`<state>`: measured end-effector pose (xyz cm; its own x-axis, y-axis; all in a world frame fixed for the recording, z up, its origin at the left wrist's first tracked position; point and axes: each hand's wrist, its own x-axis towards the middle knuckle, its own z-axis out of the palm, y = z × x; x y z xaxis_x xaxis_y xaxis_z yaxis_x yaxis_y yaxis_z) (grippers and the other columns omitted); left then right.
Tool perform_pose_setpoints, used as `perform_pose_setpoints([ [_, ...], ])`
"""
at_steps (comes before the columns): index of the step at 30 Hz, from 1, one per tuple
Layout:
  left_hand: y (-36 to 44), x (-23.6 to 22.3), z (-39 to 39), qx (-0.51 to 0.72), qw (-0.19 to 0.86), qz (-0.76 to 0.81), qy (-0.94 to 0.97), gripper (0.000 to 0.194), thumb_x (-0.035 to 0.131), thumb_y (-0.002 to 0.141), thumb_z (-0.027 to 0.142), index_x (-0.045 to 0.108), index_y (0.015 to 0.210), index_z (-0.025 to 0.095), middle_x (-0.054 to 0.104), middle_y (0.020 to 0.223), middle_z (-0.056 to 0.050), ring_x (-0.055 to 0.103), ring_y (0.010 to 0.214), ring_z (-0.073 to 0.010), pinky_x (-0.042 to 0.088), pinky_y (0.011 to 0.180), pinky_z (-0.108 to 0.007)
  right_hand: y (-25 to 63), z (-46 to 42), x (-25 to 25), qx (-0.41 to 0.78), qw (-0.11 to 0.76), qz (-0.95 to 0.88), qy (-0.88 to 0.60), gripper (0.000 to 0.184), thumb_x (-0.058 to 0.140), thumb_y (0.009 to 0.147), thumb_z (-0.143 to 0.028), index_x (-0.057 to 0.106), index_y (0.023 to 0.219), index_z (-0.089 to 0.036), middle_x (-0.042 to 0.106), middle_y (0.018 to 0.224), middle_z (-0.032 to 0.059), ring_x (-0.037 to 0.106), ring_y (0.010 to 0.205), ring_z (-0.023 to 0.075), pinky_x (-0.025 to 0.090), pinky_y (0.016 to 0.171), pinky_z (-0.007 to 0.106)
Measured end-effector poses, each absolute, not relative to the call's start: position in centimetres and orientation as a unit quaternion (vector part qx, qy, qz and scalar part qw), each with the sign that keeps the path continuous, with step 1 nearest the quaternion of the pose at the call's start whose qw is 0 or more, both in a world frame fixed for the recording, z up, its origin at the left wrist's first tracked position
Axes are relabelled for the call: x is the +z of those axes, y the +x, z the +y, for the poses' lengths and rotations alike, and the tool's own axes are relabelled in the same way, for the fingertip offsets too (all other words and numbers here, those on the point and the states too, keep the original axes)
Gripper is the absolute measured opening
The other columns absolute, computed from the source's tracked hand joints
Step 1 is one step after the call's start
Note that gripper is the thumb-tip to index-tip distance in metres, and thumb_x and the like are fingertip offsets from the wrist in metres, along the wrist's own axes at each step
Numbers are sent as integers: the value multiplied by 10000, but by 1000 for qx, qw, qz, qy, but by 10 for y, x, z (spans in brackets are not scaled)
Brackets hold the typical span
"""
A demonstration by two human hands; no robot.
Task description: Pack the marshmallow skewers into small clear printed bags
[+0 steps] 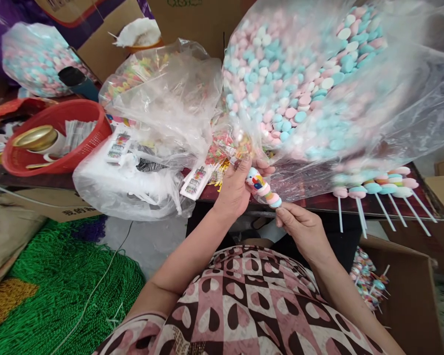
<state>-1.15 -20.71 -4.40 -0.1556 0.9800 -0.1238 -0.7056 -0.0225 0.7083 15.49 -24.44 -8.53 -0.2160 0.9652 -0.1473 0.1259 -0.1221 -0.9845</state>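
A marshmallow skewer (pixel 268 194) in pink, blue and orange pieces slants between my two hands. Near its upper end shows a colourful print, seemingly on a clear wrapper. My left hand (pixel 232 191) is closed about that upper end, thumb on top and fingers behind. At the lower end, my right hand (pixel 304 228) pinches the skewer near its stick, which is mostly hidden by the fingers. Just beyond my left hand lie printed cards (pixel 197 181) and gold twist ties (pixel 219 175). A row of finished-looking marshmallow skewers (pixel 373 188) rests along the table edge to the right, sticks overhanging.
A large clear bag of pastel marshmallows (pixel 281 98) covers the table's right back. Left of it are a bag of gummy rings (pixel 148 69), a white plastic bag (pixel 133 192) and a red basket (pixel 105 130). An open cardboard box (pixel 410 276) with wrapped skewers stands low right.
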Motion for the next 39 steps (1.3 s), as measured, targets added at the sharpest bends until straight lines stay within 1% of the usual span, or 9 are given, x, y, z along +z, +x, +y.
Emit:
perform_pose_setpoints([
  [5,-1,-45,-212,686,595,357,218,298,777,760,436,605,802,196,676,734,16,709,741,-148,528,661,-246,153,-246,-86,558,380,-530,-512,294,668,865,-475,689,813,-186,487,500,-45,336,451,74,205,434,238],
  [11,5,-48,-221,669,642,326,184,365,786,740,486,574,867,216,641,714,32,702,715,-156,491,558,-230,149,-245,-84,699,374,-410,-452,336,672,850,-512,637,778,-186,368,396,-88,231,380,56,163,417,230],
  [17,10,-56,-228,638,677,316,186,422,802,704,520,596,889,202,639,720,16,705,724,-158,340,424,-174,136,-244,-83,645,396,-466,-459,362,633,885,-524,643,776,-179,428,446,-67,298,424,61,200,444,230],
  [21,3,-56,-224,653,659,305,217,355,783,743,489,612,807,184,649,732,8,705,762,-156,434,526,-200,141,-244,-86,618,376,-510,-465,279,692,851,-470,686,903,-197,542,555,-47,391,472,75,279,457,224],
  [26,2,-55,-224,645,657,314,232,292,746,787,455,632,788,186,677,746,-8,698,830,-166,483,680,-246,139,-249,-88,595,395,-498,-492,255,655,880,-448,716,930,-206,529,543,-45,415,482,88,312,474,235],
  [29,-2,-51,-227,605,687,324,240,305,782,753,425,647,899,194,729,888,-45,687,902,-177,480,705,-251,136,-249,-89,615,408,-474,-480,250,660,870,-450,713,933,-214,499,528,-53,397,474,95,304,470,243],
  [33,-23,-40,-223,616,697,281,235,502,879,630,383,645,1054,249,722,1095,-51,676,1066,-228,526,813,-304,143,-245,-94,626,431,-449,-470,245,711,823,-449,711,877,-210,460,491,-61,368,466,95,277,461,244],
  [35,-31,-35,-217,635,688,275,219,479,868,643,394,653,1052,268,731,1053,-44,680,1086,-254,545,801,-328,148,-244,-96,632,421,-454,-467,247,725,813,-448,710,853,-204,463,484,-59,370,468,93,269,462,242],
  [39,-29,-36,-207,636,678,295,221,251,799,738,364,684,920,235,723,829,-25,714,994,-251,558,749,-319,153,-244,-95,641,398,-461,-467,265,713,826,-458,697,825,-193,464,478,-55,365,461,86,255,461,238],
])
